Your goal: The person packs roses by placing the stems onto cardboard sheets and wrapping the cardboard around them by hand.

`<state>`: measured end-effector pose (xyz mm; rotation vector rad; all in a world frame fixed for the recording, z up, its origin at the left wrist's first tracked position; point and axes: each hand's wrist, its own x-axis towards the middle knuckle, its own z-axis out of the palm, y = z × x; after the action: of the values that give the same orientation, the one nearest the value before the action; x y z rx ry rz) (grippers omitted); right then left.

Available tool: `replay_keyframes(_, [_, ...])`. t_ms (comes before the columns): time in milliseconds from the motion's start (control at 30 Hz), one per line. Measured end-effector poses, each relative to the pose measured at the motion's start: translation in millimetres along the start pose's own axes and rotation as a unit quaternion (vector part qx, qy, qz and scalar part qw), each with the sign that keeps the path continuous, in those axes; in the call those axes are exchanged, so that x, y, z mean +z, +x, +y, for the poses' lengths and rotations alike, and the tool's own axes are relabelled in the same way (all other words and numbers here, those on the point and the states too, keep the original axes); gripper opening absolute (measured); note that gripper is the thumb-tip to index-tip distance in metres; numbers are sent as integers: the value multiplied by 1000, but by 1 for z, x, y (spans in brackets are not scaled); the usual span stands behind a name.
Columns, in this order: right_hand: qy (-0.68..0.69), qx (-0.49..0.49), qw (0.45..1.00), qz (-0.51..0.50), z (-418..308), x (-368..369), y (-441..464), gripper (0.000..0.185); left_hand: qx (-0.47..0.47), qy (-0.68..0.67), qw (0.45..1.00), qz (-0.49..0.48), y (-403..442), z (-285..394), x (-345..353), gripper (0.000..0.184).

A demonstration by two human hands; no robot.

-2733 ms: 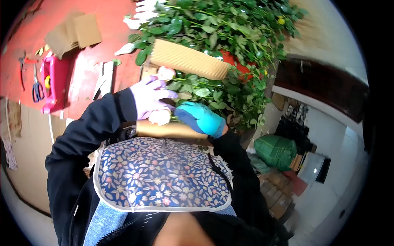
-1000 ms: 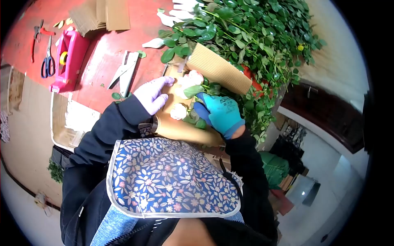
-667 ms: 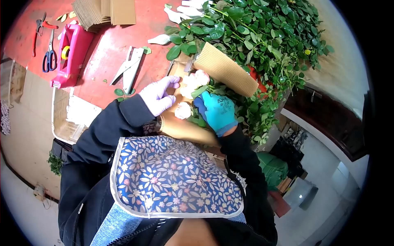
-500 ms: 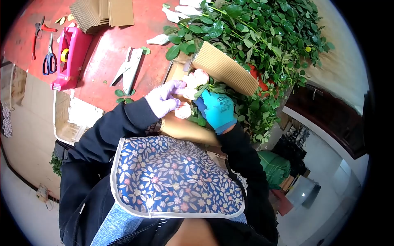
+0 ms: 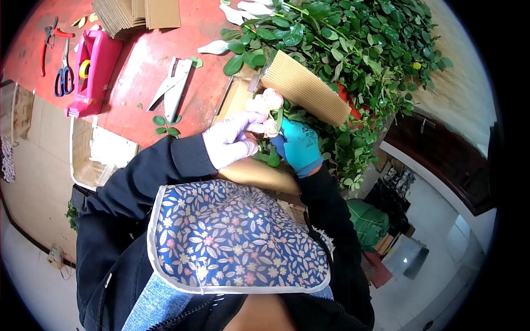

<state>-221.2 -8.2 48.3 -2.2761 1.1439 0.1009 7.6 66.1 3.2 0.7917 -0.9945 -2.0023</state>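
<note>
Pale pink roses (image 5: 270,99) stand bunched before me, with one lower rose bloom (image 5: 270,128) between my hands. My left hand (image 5: 234,140), in a thin lavender glove, curls its fingers at the left side of the blooms, closed around a rose head that it mostly covers. Gripping the bunch just below the flowers is my right hand (image 5: 300,144), in a teal work glove with dark blue on the palm side; the stems inside it are hidden. A tan corrugated cardboard sheet (image 5: 305,87) slants behind the roses. Green leaves (image 5: 270,158) hang below the hands.
Leafy rose stems (image 5: 353,49) pile up at the back right, some heads in white sleeves (image 5: 214,47). On the red table (image 5: 146,60) lie a stapler-like white tool (image 5: 175,91), a pink tape dispenser (image 5: 91,74), scissors (image 5: 64,77), red-handled pliers (image 5: 49,44) and stacked cardboard (image 5: 130,16).
My left hand has shifted down and closed its fingers near the lower blooms. The separate rose beneath it is now covered. My right hand has moved slightly right, still gripping the bunch.
</note>
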Motion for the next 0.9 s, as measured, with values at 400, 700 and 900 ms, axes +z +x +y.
replay_keyframes(400, [79, -10, 996, 32, 12, -4, -5, 21, 235, 517, 820, 74, 16, 32, -21, 48])
replay_keyframes(700, [126, -51, 979, 155, 1, -10, -27, 35, 258, 665, 685, -145, 43, 22, -15, 61])
replay_keyframes(900, [384, 19, 878, 286, 9, -10, -69, 30, 298, 663, 669, -156, 48, 15, -20, 30])
